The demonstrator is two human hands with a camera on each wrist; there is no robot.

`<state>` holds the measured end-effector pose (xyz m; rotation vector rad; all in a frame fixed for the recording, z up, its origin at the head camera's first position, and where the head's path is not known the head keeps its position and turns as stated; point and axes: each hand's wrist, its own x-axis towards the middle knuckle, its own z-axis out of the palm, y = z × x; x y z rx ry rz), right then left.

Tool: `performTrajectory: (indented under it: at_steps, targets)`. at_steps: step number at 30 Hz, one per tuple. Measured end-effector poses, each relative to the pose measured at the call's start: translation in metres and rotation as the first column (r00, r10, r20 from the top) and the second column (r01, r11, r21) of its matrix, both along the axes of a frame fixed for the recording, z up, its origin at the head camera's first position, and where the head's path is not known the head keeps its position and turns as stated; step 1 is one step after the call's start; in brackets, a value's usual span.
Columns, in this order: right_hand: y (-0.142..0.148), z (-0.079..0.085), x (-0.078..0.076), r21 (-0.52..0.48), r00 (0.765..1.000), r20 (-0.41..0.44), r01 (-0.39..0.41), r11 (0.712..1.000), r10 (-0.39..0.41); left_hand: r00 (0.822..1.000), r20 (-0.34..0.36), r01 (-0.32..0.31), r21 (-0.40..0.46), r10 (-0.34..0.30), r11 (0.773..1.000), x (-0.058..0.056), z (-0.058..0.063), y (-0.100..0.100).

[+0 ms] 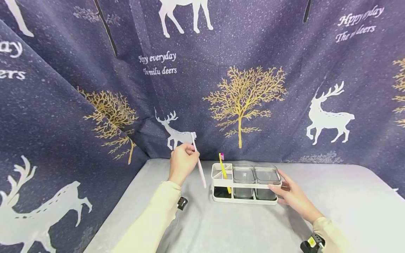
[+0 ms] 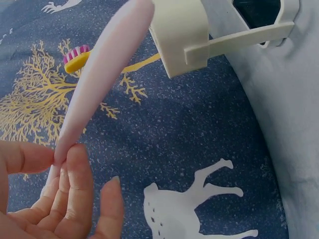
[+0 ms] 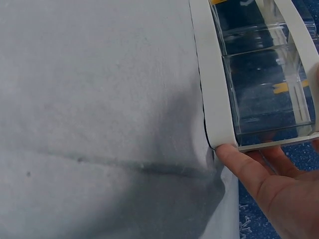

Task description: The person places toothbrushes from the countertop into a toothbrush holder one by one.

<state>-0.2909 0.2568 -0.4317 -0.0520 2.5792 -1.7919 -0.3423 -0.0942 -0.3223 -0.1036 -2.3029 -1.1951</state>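
Where fabric (image 1: 190, 95) backs the table (image 1: 240, 228), a rack (image 1: 243, 185) stands.

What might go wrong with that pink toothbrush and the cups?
The pink toothbrush might slip, because the left hand only pinches it. Its bottom end might bump the yellow toothbrush leaning in the holder. If the right hand, gripping the holder's end, pulls too hard, the clear cups might rattle.

Pink toothbrush (image 2: 97, 74) of smooth, matt plastic
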Motion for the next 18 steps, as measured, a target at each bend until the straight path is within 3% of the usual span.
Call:
performTrajectory:
  at_steps: [8,18]
  targets:
    - [-0.001,0.000,0.000,-0.010,1.000,-0.002,0.006,1.000,-0.006,0.996,-0.084,-0.024,0.101,0.033,0.995,0.002,0.000,0.008]
    - [0.002,-0.002,-0.002,-0.017,1.000,0.013,-0.001,1.000,0.001,0.987,-0.154,-0.004,0.197,0.035,0.980,0.001,0.002,0.020]
